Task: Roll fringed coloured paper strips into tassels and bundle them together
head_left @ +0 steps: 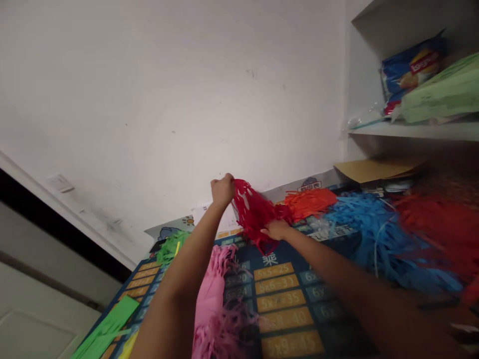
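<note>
My left hand [222, 190] is raised above the table, fingers pinched on the top edge of a red fringed paper sheet [254, 213]. My right hand [276, 230] grips the lower part of the same red sheet, whose cut strips hang down between the hands. Below lies a dark blue multiplication chart mat [288, 299] with yellow number boxes. A pink fringed paper [213, 299] lies under my left forearm.
Orange [310, 201], blue [370, 234] and red [441, 229] fringed papers lie on the right of the mat, green ones [112, 324] at the left. A white wall [168, 99] stands behind. A shelf [411, 130] holds a blue snack bag [411, 67]. Brown cardboard [374, 169] lies underneath.
</note>
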